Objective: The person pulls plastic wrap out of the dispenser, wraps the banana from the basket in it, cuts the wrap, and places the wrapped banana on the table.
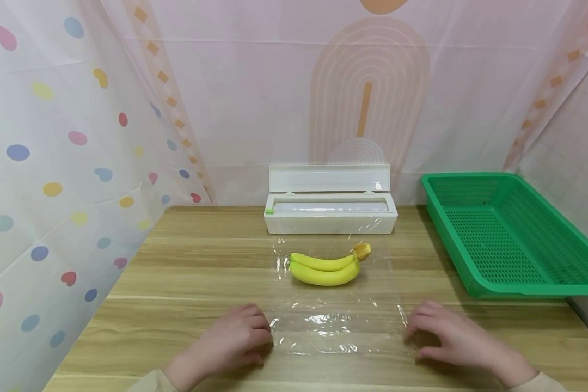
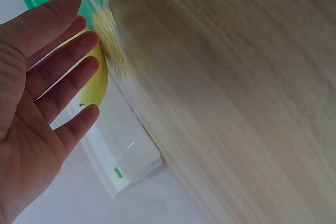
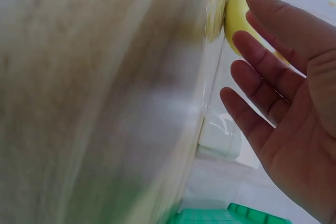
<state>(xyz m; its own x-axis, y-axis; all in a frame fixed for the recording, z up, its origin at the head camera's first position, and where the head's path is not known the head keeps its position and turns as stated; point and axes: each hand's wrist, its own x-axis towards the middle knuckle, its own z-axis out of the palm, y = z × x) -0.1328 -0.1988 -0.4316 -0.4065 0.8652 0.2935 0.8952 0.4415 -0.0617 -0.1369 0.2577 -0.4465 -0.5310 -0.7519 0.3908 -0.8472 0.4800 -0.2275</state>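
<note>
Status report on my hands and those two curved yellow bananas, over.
Left hand, right hand: empty, flanking the clear plastic film. Bananas: lying on film, unwrapped. Rectangular green plastic basket: off to the right, clear of both hands.

- Cling film [image 1: 318, 318]: clear sheet, laid on wood-grain table [image 1: 176, 288]; glare and small wrinkles, strongest toward near edge. Side edges lie by left hand [image 1: 235, 337] and right hand [image 1: 448, 335]; contact unclear.
- Bananas [image 1: 323, 275]: pair, yellow, joined at brownish stem; on the film, roughly mid-width, toward its far part. Lying sideways, stem right and angled away, green-tinged tips left, outer curve facing near side.
- Cling film dispenser [image 1: 329, 224]: long white box just beyond bananas, lid raised upright, small green piece at left end; pale roll visible inside.
</note>
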